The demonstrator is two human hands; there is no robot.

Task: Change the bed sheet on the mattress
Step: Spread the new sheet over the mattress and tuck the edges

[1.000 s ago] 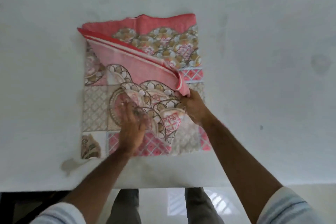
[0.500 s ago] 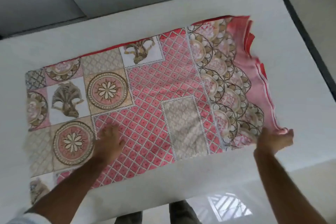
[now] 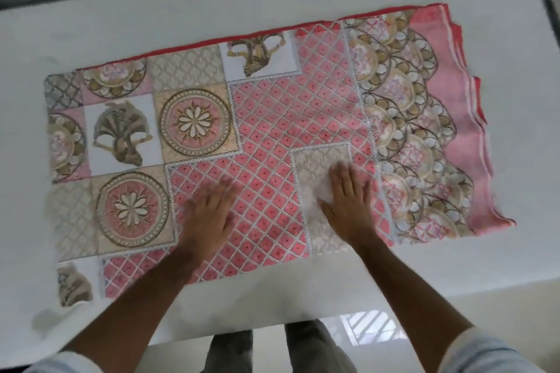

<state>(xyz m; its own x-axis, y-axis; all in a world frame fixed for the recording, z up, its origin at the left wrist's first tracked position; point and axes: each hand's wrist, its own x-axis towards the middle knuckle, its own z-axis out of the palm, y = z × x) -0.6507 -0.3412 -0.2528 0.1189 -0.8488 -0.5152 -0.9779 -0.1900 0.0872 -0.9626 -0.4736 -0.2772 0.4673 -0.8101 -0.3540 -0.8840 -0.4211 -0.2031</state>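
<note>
Both hands lie flat, fingers spread, on the sheet (image 3: 272, 130): left hand (image 3: 209, 215), right hand (image 3: 348, 203). It rests part-folded mid-mattress (image 3: 151, 3), stacked layers at its right edge. Those layers could snag or bunch if pulled unevenly. Nothing blocks; floor (image 3: 500, 312) beyond.

Folded patterned bed sheet (image 3: 272, 118) lying flat on the white mattress (image 3: 151, 9), its stacked pink edges at 3 o'clock; left hand (image 3: 209, 215) and right hand (image 3: 348, 203) rest palm-down, fingers extended, on its near half toward 6 o'clock.
</note>
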